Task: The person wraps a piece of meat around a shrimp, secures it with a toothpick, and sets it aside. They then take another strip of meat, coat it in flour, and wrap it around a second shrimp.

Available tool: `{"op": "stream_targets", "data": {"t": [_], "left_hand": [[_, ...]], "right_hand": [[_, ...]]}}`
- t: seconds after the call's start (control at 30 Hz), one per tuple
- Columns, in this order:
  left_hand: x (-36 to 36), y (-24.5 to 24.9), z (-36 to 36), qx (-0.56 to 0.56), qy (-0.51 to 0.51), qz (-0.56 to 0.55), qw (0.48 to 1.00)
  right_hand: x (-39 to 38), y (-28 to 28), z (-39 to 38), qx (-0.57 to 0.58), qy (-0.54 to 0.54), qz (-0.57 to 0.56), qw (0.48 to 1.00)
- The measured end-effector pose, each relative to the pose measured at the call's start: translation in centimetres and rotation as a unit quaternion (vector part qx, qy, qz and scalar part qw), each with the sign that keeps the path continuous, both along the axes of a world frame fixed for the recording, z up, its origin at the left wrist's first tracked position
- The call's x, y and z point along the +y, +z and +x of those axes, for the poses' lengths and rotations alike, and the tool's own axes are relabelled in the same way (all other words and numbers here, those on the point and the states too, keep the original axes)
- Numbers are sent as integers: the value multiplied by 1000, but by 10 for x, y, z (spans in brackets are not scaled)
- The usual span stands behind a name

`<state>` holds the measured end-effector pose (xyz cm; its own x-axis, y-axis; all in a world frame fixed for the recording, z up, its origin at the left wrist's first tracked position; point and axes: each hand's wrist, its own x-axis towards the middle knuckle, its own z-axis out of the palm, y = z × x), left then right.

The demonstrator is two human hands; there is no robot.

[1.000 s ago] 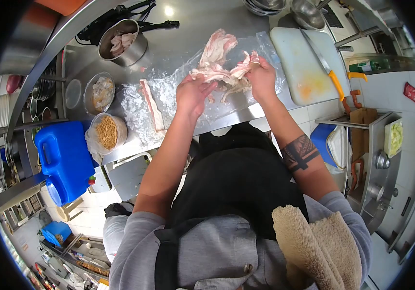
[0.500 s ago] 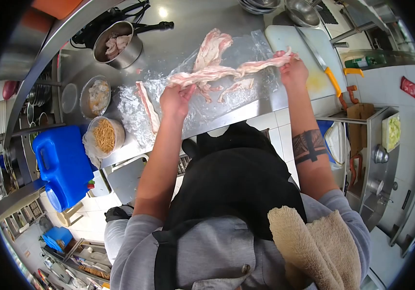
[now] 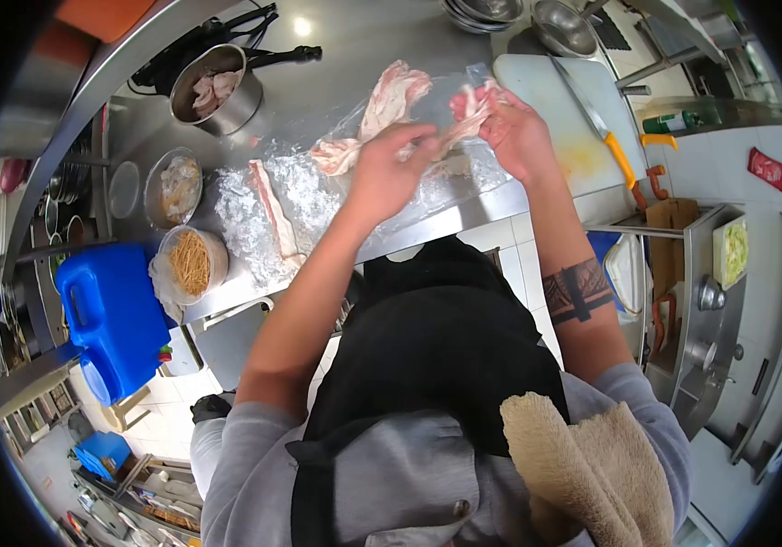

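My right hand (image 3: 520, 141) grips a bunched end of a long strip of raw, pink-and-white fatty meat (image 3: 471, 108) above the plastic sheet. Close by, my left hand (image 3: 389, 178) has its fingers curled together at the middle of that strip; its fingertips are slightly blurred. Left of this hand lies a folded piece of meat (image 3: 336, 157), and whether it joins the strip is hidden. Behind it, a larger piece of meat (image 3: 395, 96) rests on the sheet. A narrow meat strip (image 3: 272, 210) lies apart on the crumpled clear plastic (image 3: 236, 214).
At right, a knife (image 3: 582, 96) lies on a white cutting board (image 3: 537, 77). A pot (image 3: 236, 109) with meat stands at back left. Nearer are a bowl (image 3: 172, 187), a tub of thin sticks (image 3: 192, 260) and a blue jug (image 3: 113, 314) beside the steel counter's edge.
My left hand has moved right, from the strip's left end to its middle. My right hand has drawn inward to the left, and the stretched strip is now bunched between the hands.
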<state>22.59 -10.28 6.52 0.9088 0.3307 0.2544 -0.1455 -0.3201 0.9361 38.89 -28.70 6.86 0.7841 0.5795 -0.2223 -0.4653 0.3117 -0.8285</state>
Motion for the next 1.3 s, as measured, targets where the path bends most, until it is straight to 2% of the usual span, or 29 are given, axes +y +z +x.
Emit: {"op": "stream_targets", "data": {"t": [0.03, 0.07, 0.1, 0.13, 0.17, 0.23, 0.27, 0.33, 0.37, 0.43, 0.5, 0.53, 0.6, 0.63, 0.7, 0.77, 0.8, 0.83, 0.97, 1.03, 1.07, 1.13, 1.17, 1.23, 1.27, 1.3], "left_hand": [[-4, 3, 8, 0, 5, 1, 1000], [-7, 6, 16, 57, -14, -84, 995], [-7, 7, 21, 112, -35, -170, 978], [-4, 7, 23, 113, -34, -171, 978], [-2, 6, 24, 132, -34, -205, 969], [0, 2, 26, 152, -38, -241, 958], [1, -2, 26, 162, -7, -259, 952], [7, -14, 25, 174, 24, -277, 945], [11, -21, 26, 166, 41, -313, 934], [16, -30, 28, 157, 60, -349, 922], [21, -36, 28, 106, 77, -470, 873], [25, -37, 25, 106, 78, -470, 873], [32, -40, 17, 73, 71, -565, 819], [37, -42, 13, 73, 71, -565, 819], [47, -44, 5, 36, 68, -624, 778], [58, -44, -2, 29, 76, -643, 761], [63, -45, -5, 22, 84, -662, 744], [69, -48, -7, 21, 85, -662, 744], [80, -49, -14, 11, 83, -684, 724], [84, -42, -17, 4, 74, -687, 723], [87, -38, -20, -5, 73, -685, 725], [94, -35, -27, -17, 77, -681, 728], [98, -35, -32, -21, 66, -663, 746], [110, -40, -41, -24, 57, -644, 763], [119, -45, -44, -34, 53, -642, 764], [122, -43, -46, -45, 48, -640, 765]], "right_hand": [[7, 0, -2, -38, 46, -27, 998], [11, 1, -5, -37, 50, -26, 998], [18, 13, -14, -112, 94, -67, 987], [23, 22, -21, -185, 137, -108, 967], [27, 24, -23, -184, 137, -109, 967], [30, 25, -25, -282, 140, -187, 931], [29, 24, -24, -280, 138, -188, 931], [27, 23, -25, -364, 91, -297, 878], [26, 23, -24, -363, 91, -297, 878], [24, 28, -23, -270, 56, -331, 902], [20, 22, -21, -283, 36, -308, 908], [17, 19, -19, -295, 13, -284, 912], [11, 17, -17, -291, -3, -270, 918], [7, 17, -16, -287, -20, -256, 923], [-1, 12, -9, -276, -42, -249, 927], [-10, 6, -1, -266, -63, -242, 931], [-14, 4, 4, -220, -81, -227, 945], [-17, 1, 9, -174, -98, -212, 957], [-24, -28, 30, -122, -78, -190, 971], [-26, -49, 37, -151, -85, -297, 939], [-28, -59, 41, -153, -84, -295, 939], [-36, -80, 50, -165, -100, -366, 910], [-40, -93, 53, -166, -96, -365, 911], [-49, -113, 56, -341, -121, -492, 792], [-54, -116, 57, -341, -119, -492, 793], [-56, -111, 54, -364, -106, -521, 765]]}}
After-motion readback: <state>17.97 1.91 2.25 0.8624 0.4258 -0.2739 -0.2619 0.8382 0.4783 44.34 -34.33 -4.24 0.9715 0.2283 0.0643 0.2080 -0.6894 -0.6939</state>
